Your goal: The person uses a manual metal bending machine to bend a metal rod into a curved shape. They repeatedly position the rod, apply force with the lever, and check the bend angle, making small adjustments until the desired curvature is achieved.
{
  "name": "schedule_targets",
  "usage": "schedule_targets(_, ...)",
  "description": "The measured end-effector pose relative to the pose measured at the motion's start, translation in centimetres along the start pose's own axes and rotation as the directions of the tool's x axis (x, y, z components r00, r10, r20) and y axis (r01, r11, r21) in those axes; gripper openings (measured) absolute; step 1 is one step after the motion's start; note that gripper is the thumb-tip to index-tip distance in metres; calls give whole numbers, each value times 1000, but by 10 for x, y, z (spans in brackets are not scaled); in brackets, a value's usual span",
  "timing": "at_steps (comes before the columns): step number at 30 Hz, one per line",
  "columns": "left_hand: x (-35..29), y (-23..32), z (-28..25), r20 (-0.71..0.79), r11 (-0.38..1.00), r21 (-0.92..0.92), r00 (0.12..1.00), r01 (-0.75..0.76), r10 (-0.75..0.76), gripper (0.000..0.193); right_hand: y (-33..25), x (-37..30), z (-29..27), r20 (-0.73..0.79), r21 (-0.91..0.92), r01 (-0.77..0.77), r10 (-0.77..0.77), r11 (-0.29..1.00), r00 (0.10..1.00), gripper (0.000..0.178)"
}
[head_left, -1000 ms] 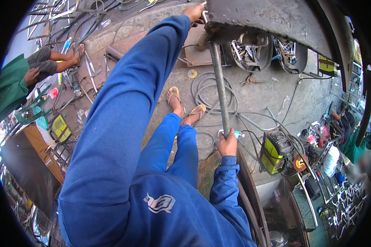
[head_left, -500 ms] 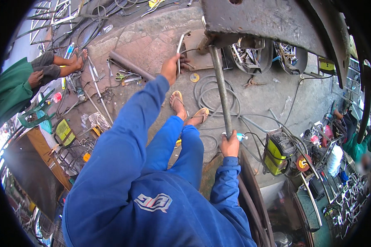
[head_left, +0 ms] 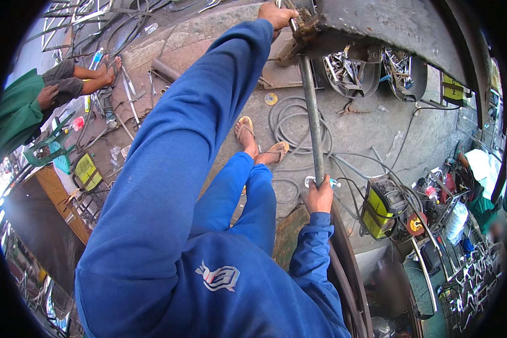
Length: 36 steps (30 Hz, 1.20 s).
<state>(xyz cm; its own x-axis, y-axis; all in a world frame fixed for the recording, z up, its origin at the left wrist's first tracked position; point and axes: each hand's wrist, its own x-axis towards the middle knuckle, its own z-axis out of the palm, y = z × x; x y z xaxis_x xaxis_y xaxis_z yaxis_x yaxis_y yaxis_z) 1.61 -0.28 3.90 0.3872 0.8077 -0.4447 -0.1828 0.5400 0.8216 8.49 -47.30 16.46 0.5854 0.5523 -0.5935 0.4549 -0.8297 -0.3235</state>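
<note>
My right hand (head_left: 320,198) is wrapped around the lower end of a long steel pipe (head_left: 311,112), which slants up to a heavy, worn metal machine (head_left: 388,36) at the top right. At the machine's left corner, my left hand (head_left: 276,16) is closed on a bent metal rod (head_left: 293,23). Only a short bright piece of this rod shows beside the rusty clamp-like block (head_left: 307,35); my hand and the machine hide the rest.
Two black bins (head_left: 352,84) of metal parts stand beyond the pipe. A coiled cable (head_left: 290,121) lies near my feet. Right of me are a yellow-green welding machine (head_left: 380,208) and piled metal pieces (head_left: 473,270). A person in green (head_left: 25,110) sits at left.
My left hand has moved up and right with the bent rod, from out over the floor to the machine's corner. My right hand stays on the pipe, shifted slightly right.
</note>
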Motion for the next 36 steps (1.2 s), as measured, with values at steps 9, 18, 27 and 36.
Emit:
schedule_targets(9,38,-34,-29,155,969,-203,982,142,-112,34,0,4,-6,17,29,30,-31,999,999,33)
schedule_targets(18,-183,29,-20,10,982,-155,995,104,-104,29,7,6,0,-23,4,85,-85,996,996,34)
schedule_targets(27,-297,30,-8,93,971,96,970,217,-226,35,11,9,1,18,22,58,-58,998,998,32)
schedule_targets(36,-324,19,8,50,978,-24,977,207,-206,28,11,8,1,15,27,73,-73,997,997,37)
